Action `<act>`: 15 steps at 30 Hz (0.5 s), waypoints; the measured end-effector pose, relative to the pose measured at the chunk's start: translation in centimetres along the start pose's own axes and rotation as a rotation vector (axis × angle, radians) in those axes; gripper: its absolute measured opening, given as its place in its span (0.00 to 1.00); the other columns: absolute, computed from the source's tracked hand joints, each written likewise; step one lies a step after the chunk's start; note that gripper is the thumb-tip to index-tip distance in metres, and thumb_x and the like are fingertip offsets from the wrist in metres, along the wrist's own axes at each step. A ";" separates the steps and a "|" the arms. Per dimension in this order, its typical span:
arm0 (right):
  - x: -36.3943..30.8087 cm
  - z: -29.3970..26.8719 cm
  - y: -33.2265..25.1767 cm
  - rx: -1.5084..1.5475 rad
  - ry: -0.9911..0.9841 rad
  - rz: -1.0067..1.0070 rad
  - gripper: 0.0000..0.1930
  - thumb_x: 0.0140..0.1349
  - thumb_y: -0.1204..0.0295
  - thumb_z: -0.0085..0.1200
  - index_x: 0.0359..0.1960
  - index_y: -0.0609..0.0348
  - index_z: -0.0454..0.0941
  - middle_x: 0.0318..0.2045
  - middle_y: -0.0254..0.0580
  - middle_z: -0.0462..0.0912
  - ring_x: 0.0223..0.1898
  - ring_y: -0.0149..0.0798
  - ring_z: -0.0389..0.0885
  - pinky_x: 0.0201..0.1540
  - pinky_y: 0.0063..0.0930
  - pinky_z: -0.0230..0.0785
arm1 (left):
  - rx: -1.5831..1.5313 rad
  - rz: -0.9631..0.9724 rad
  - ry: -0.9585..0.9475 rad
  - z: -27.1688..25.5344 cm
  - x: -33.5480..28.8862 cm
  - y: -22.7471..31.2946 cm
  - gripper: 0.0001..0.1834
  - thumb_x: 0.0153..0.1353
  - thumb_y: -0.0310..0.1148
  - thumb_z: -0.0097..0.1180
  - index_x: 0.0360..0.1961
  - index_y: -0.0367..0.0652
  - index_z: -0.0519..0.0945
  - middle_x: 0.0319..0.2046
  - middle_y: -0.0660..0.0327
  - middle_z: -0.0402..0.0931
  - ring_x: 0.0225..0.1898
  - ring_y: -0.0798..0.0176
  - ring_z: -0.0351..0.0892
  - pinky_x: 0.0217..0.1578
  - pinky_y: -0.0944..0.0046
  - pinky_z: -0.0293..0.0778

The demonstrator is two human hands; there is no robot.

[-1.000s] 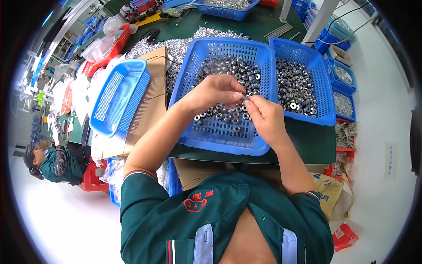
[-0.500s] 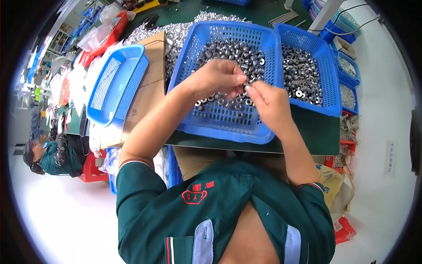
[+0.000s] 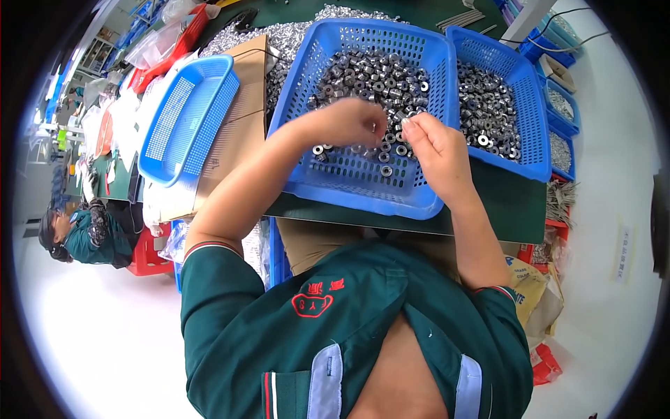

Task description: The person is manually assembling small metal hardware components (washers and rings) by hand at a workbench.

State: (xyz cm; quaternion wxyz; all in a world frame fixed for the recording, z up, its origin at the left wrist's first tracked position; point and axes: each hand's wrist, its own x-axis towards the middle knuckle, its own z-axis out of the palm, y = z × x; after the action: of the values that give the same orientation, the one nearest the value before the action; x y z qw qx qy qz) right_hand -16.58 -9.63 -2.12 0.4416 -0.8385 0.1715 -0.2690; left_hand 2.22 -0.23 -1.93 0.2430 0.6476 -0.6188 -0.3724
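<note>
My left hand (image 3: pixel 351 122) is slightly blurred above the middle of a blue perforated plastic basket (image 3: pixel 363 202), its fingers curled inward. Anything inside that curl is too small or hidden to name. To its right, my right hand (image 3: pixel 441 152) has thumb and forefinger pinched together over the basket's right side. What the pinch holds, if anything, I cannot make out. The two hands are apart by a small gap. Below them lie many small shiny metal ring-shaped parts (image 3: pixel 380 85), heaped toward the basket's far side, with a few loose ones nearer me.
A second blue basket (image 3: pixel 536 167) of similar metal parts adjoins on the right. At left, an empty blue basket (image 3: pixel 187 129) rests on cardboard (image 3: pixel 234 115). Silvery small parts (image 3: pixel 289 43) are heaped behind. Blue bins (image 3: pixel 564 157) line the right. A co-worker (image 3: pixel 94 234) sits far left.
My hands, together at the fingertips before, have come apart. The left has drawn back slightly to the left, while the right stays pinched. The whole view has shifted a little.
</note>
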 end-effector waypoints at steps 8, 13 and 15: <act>0.2 0.0 0.2 -0.053 -0.004 -0.039 0.12 0.64 0.65 0.51 0.27 0.59 0.75 0.17 0.48 0.75 0.20 0.50 0.76 0.22 0.38 0.63 | 0.755 -0.076 -0.108 3.3 0.5 0.0 0.14 0.47 0.37 0.65 0.34 0.47 0.78 0.27 0.57 0.80 0.34 0.50 0.80 0.33 0.52 0.72; 0.1 0.0 0.1 -0.024 0.006 -0.028 0.12 0.65 0.64 0.50 0.28 0.58 0.75 0.18 0.49 0.76 0.20 0.51 0.76 0.22 0.39 0.63 | 0.139 -0.061 0.038 1.3 0.5 -0.3 0.10 0.56 0.34 0.60 0.33 0.39 0.75 0.25 0.58 0.78 0.29 0.62 0.79 0.31 0.64 0.72; 0.1 0.0 0.1 0.004 0.015 -0.027 0.11 0.65 0.65 0.50 0.29 0.59 0.76 0.18 0.48 0.76 0.20 0.50 0.76 0.22 0.38 0.63 | -0.458 -0.090 0.102 0.2 0.5 0.2 0.09 0.60 0.33 0.58 0.34 0.39 0.74 0.27 0.63 0.77 0.26 0.72 0.74 0.26 0.73 0.67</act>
State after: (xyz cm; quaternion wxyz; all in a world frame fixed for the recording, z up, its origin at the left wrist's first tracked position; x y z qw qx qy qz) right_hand -16.51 -9.69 -2.23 0.4383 -0.8380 0.1631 -0.2812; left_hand 1.95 -0.71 -1.95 0.3977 0.6204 -0.4757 -0.4802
